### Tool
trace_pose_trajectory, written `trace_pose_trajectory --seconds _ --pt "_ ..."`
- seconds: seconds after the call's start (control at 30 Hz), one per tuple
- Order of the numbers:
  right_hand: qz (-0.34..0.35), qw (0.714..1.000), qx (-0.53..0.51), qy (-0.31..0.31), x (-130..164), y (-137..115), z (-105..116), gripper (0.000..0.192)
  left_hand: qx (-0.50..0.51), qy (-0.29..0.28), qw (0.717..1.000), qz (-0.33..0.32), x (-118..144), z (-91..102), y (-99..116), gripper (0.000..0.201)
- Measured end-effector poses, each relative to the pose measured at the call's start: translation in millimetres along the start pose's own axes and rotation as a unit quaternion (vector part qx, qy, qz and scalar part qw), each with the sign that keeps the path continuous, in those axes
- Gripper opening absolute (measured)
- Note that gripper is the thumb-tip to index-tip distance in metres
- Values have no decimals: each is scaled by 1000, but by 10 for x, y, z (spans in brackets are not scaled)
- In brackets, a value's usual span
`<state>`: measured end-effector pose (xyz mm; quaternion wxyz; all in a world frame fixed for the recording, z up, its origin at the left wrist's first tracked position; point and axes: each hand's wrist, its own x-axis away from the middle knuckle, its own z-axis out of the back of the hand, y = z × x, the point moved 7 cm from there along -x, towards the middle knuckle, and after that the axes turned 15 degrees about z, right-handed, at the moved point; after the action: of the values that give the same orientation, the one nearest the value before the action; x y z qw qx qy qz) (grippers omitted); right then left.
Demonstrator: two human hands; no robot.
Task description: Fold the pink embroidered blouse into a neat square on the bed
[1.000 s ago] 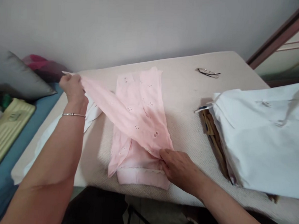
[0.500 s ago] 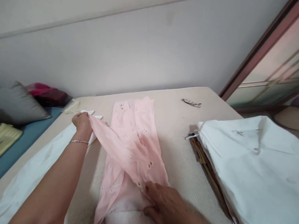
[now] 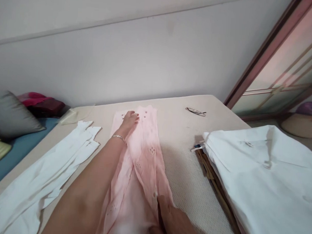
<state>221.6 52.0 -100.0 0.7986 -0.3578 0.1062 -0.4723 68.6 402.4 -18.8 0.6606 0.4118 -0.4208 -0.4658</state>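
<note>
The pink garment [image 3: 140, 164] is laid lengthwise on the mattress [image 3: 185, 166], between the white cloth [image 3: 44, 181] and the white stack [image 3: 267, 177]. Its far end is pressed flat by the left hand [image 3: 130, 120], fingers spread wide and palm down. Its near edge is pinched by the right hand [image 3: 172, 221], fingers narrowed on a fold. The garment is thin, soft, long and narrow, dotted with eyelet holes. The mattress is seen as beige and finely textured.

Soft, even daylight (faint shadows only), slight blur, wide-angle edge distortion.
</note>
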Motion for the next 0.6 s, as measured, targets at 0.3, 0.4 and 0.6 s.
trace_pose_trajectory --seconds 0.3,0.4,0.6 --pt "-12 999 16 36 0 -59 58 30 -238 72 968 23 229 769 -559 31" --pt "-2 998 33 50 -28 -16 17 18 -286 66 956 19 396 712 -570 36" --pt "16 995 58 77 18 -44 60 21 -500 -13 835 -232 986 48 -566 61"
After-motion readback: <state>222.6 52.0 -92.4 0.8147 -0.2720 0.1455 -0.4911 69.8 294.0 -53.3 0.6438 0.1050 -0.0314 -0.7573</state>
